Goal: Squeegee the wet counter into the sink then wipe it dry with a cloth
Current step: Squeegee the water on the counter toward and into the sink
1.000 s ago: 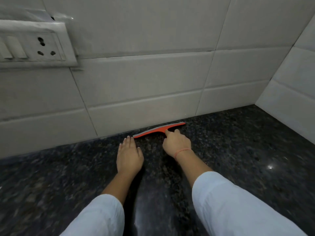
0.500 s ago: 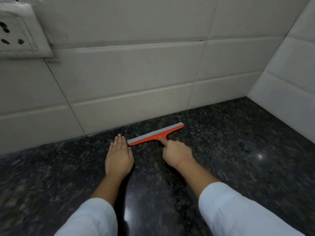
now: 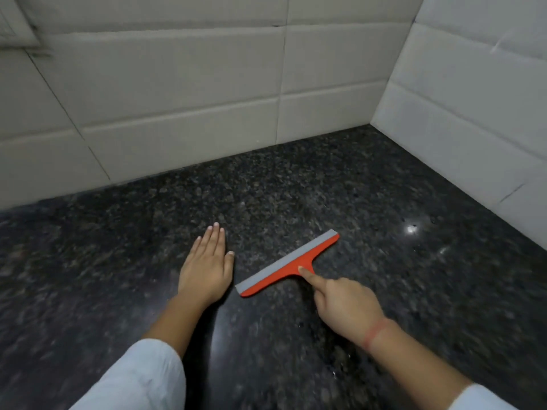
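We are laying our left hand (image 3: 207,267) flat on the counter (image 3: 325,179), palm down, fingers straight and close together, grasping nothing. Just to the right of it, we are holding the squeegee (image 3: 291,266) in our right hand (image 3: 346,306): the fingers are curling round the handle, which the hand is hiding, while the index finger is stretching out straight and pressing on the orange neck. The blade is lying on the counter between the two hands and slightly ahead of the right one, its grey strip facing the wall (image 3: 177,113) and running aslant, the near end just beside the left hand without touching it, the far end pointing ahead and to the right. A red thread (image 3: 374,332) is circling the right wrist, and white sleeves (image 3: 133,380) are covering both forearms. Beyond the right hand, a light is glinting off the dark speckled stone, with a few small bright specks around it.
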